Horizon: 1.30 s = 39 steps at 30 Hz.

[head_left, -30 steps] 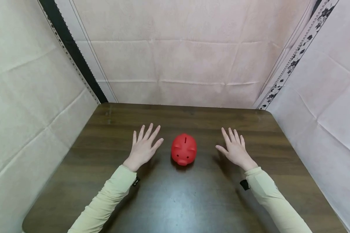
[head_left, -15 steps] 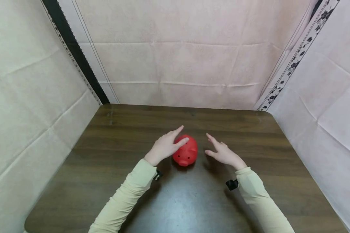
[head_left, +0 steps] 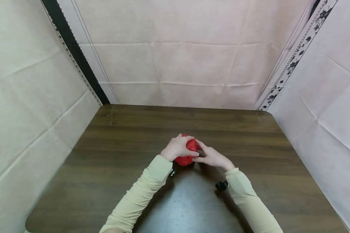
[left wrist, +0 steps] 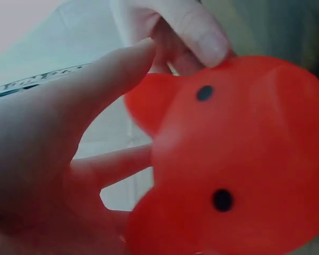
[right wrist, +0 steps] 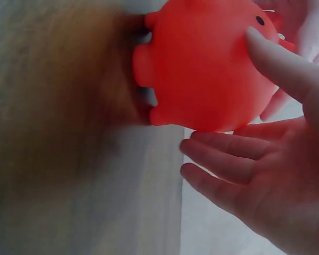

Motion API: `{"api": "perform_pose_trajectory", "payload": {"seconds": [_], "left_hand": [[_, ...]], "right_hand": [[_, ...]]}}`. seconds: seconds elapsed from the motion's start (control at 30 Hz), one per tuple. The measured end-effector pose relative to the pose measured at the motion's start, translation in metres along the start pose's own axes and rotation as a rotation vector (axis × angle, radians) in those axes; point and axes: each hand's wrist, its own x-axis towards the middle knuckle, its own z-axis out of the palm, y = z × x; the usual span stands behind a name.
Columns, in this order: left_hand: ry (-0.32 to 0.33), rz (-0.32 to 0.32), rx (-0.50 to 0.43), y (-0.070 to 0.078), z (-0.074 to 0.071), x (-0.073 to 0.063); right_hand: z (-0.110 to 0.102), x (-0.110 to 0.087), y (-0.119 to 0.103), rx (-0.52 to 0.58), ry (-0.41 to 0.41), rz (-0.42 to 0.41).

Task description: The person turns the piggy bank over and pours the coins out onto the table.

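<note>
A red piggy bank (head_left: 192, 145) with black dot eyes stands on the brown table, partly covered by both hands in the head view. My left hand (head_left: 178, 148) cups its left side and top, thumb reaching across the front. From the right, my right hand (head_left: 211, 157) holds it with thumb at the front and fingers round the back. The left wrist view shows the face of the piggy bank (left wrist: 244, 143) up close, left fingers passing behind it. In the right wrist view, the right thumb (right wrist: 279, 61) lies beside an eye, and short feet point at the tabletop.
The wood-grain table (head_left: 128, 129) has rounded corners. Pale cloth sheets (head_left: 192, 64) hang behind it and along both sides, one with a black floral border (head_left: 291, 64). Both forearms wear pale sleeves, with small black devices (head_left: 221, 185) at the wrists.
Both hands have come inward from either side of the piggy bank, fingers spread at first, and now close round it. The piggy bank stands in about the same place.
</note>
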Motion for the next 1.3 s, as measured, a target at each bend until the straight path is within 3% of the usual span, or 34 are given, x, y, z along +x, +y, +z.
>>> {"api": "perform_pose_trajectory", "payload": {"seconds": [0.17,0.33,0.63,0.8,0.93,1.07,1.17,1.3], "left_hand": [[0.054,-0.033,-0.045,-0.009,0.011,0.004],[0.118,-0.012,-0.15,-0.022,0.013,0.007],[0.2,0.042,-0.647,-0.045,0.01,0.0],[0.212,0.086,-0.886,-0.05,0.009,0.002],[0.213,0.111,-1.04,-0.053,0.014,0.005],[0.205,0.162,-1.243,-0.054,0.023,0.008],[0.201,0.227,-1.396,-0.052,0.031,0.008],[0.171,0.305,-1.507,-0.049,0.035,0.006]], "right_hand": [[0.006,-0.002,0.006,0.035,0.051,-0.033],[0.009,-0.001,0.007,0.094,0.14,-0.047],[0.006,-0.003,0.001,0.207,0.287,-0.066],[0.005,0.001,-0.002,0.343,0.347,-0.067],[0.008,0.003,-0.003,0.576,0.314,-0.004],[0.015,0.003,-0.004,0.811,0.198,0.011],[0.02,0.003,-0.008,0.881,0.139,-0.037],[0.022,0.002,-0.016,0.894,0.159,-0.048]]}}
